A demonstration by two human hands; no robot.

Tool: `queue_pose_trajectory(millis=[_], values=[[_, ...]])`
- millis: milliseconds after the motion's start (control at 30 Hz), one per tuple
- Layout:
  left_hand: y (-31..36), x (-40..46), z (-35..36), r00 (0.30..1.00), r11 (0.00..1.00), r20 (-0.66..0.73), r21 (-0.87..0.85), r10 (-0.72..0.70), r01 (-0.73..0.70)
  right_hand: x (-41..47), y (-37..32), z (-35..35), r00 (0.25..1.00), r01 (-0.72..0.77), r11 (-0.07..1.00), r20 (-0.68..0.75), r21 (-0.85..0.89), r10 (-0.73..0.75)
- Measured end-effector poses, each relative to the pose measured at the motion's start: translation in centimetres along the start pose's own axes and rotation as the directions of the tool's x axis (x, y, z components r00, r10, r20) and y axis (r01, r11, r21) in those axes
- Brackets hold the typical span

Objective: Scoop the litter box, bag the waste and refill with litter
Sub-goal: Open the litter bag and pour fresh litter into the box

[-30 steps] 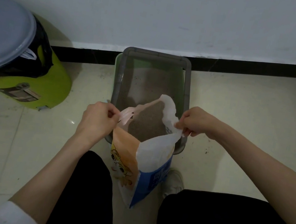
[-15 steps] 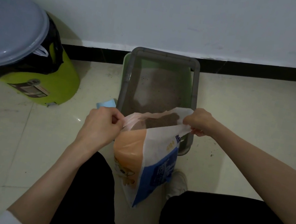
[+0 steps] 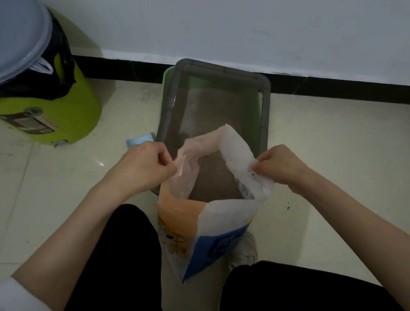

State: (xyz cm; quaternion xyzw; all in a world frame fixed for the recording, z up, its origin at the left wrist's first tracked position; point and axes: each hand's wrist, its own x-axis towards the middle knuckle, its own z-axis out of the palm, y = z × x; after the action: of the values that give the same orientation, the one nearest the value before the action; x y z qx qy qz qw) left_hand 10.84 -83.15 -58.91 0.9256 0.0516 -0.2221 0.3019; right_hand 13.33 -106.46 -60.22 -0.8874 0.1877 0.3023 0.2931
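The refill step is in hand, judged from the layout: the litter bag (image 3: pixel 206 209) stands upright on the tiled floor (image 3: pixel 333 154) between the person's knees, touching or just short of the near rim of the litter box (image 3: pixel 217 98), and its mouth is held wide. The left hand (image 3: pixel 143 164) pinches the orange-pink edge of the bag's mouth between thumb and curled fingers; the right hand (image 3: pixel 277 164) pinches the white edge on the opposite side in the same manner. Grey-brown litter is visible inside the bag, filling it well up. The litter box, green with a grey rim frame, sits against the black skirting at the wall and holds a shallow layer of litter across its floor; no clumps can be made out in this light. Scooping and bagging appear complete, though that is inference only. To the left stands a lime-green waste bin (image 3: pixel 52 109) with a black liner and grey lid (image 3: pixel 4 40). A pale blue object (image 3: pixel 137 142), partly hidden behind the left hand, lies beside the box; it cannot be identified. The next move calls for a firmer hold lower on the bag, then a controlled tilt over the near rim. Risk noted: the soft mouth may fold and spill litter onto the floor, where scattered grains (image 3: pixel 288 207) already lie.
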Motion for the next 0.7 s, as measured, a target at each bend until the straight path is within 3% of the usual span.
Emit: queue_pose_trajectory(millis=[167, 333, 433, 500, 567, 700], values=[[-0.2, 1.1, -0.7, 0.997, 0.996, 0.035, -0.047, -0.069, 0.071, -1.4, -0.1, 0.1, 0.999, 0.032, 0.999, -0.01, 0.003, -0.032], [-1.7, 2.3, -0.4, 0.98, 0.955, 0.071, -0.219, -0.188, 0.199, -1.9, 0.2, 0.5, 1.0, -0.022, 0.997, -0.014, 0.079, 0.024], [-2.2, 2.3, -0.4, 0.94, 0.87, 0.246, -0.379, -0.235, 0.316, -2.0, 0.2, 1.0, 0.991, -0.131, 0.971, 0.021, 0.201, 0.13], [-1.9, 2.0, -0.4, 0.886, 0.736, 0.396, -0.52, -0.242, 0.434, -2.3, 0.1, 0.6, 0.945, -0.312, 0.844, 0.229, 0.435, 0.232], [-1.5, 2.2, -0.4, 0.88, 0.652, 0.408, -0.603, -0.243, 0.46, -2.6, -0.1, -0.2, 0.873, -0.459, 0.698, 0.425, 0.549, 0.24], [-0.7, 1.3, -0.4, 0.838, 0.472, 0.47, -0.693, -0.279, 0.546, -3.8, 0.1, -1.4, 0.858, -0.507, 0.566, 0.445, 0.651, 0.256]])
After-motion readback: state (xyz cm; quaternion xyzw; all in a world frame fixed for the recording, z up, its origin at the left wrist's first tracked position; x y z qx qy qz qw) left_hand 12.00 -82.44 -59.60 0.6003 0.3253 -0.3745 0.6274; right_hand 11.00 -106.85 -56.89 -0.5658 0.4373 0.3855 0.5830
